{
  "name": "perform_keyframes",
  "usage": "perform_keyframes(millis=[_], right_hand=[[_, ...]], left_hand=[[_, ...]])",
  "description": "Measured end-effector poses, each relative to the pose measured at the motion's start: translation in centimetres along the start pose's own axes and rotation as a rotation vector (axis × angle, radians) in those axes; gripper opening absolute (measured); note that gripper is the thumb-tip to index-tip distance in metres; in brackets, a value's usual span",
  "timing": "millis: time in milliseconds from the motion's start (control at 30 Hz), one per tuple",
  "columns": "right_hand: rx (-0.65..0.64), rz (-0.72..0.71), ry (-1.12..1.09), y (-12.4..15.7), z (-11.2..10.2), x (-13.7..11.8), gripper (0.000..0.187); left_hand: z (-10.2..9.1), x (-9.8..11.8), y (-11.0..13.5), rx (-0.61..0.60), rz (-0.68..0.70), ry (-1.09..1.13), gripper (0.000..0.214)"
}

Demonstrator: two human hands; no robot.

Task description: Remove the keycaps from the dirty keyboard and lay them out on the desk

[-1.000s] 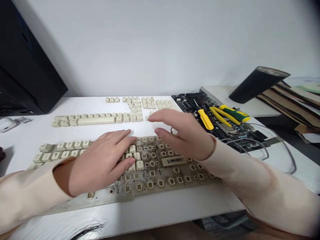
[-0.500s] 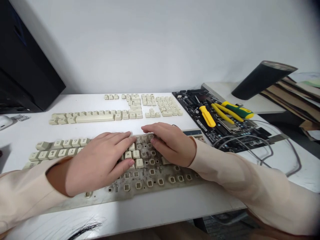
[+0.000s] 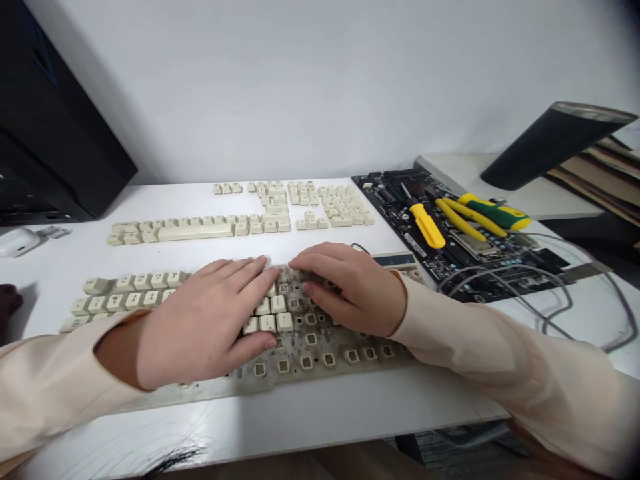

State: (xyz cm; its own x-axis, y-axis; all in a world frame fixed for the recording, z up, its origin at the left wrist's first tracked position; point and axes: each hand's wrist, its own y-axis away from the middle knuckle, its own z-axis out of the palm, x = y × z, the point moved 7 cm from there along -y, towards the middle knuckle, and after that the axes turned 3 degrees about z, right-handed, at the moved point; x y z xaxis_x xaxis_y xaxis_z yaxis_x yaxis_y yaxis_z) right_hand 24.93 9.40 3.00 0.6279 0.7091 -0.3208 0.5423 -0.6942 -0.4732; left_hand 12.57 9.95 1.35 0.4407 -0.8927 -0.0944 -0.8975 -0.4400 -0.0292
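A partly stripped beige keyboard (image 3: 305, 343) lies in front of me, its bare key sockets and grime exposed on the right side. My left hand (image 3: 210, 320) rests palm down over the keycaps on its left part, fingers stretched out and thumb apart. Several mounted keycaps (image 3: 279, 305) show between its forefinger and thumb. My right hand (image 3: 353, 287) hovers at or rests on the keyboard's right part, fingers slightly bent and thumb apart, with no object seen in it. Whether its fingertips touch the sockets I cannot tell.
Behind the keyboard, loose keycaps (image 3: 345, 205) stand in groups, with a long spacebar (image 3: 196, 231). On the right a motherboard (image 3: 400, 220) carries a yellow screwdriver (image 3: 427, 225) and pliers (image 3: 493, 212). Grey cable (image 3: 555, 283) loops there. A black case (image 3: 55, 120) stands left.
The view has shifted slightly. My left hand has moved a little over the keys, and more mounted keycaps show above its thumb. My right hand stays close beside it.
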Motion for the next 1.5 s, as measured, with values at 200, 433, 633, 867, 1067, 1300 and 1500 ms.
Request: perform_keyframes(millis=[200,433,633,867,1067,1300,1500], right_hand=[[0.0,-0.014,0.011,0.2,0.1,0.2,0.023],[-0.012,-0.004,0.018,0.4,0.3,0.4,0.022],[-0.027,0.014,-0.009,0.4,0.5,0.4,0.023],[0.026,0.067,-0.109,0.5,-0.2,1.1,0.02],[0.083,0.076,-0.145,0.9,0.0,1.5,0.021],[0.16,0.075,-0.166,1.2,0.5,2.0,0.019],[0.166,0.084,-0.173,1.3,0.5,2.1,0.02]], left_hand=[[0.0,0.7,0.7,0.087,0.07,-0.119,0.072],[0.1,0.7,0.7,0.072,0.063,-0.103,0.071],[-0.2,0.7,0.5,0.08,0.09,-0.068,0.068],[-2.1,2.3,-1.4,0.072,0.344,0.131,0.032],[-1.8,2.5,-2.1,0.018,0.378,0.172,0.028],[-2.3,2.4,-2.2,0.098,0.389,0.213,0.025],[-2.2,2.7,-1.0,0.121,0.443,0.224,0.028]])
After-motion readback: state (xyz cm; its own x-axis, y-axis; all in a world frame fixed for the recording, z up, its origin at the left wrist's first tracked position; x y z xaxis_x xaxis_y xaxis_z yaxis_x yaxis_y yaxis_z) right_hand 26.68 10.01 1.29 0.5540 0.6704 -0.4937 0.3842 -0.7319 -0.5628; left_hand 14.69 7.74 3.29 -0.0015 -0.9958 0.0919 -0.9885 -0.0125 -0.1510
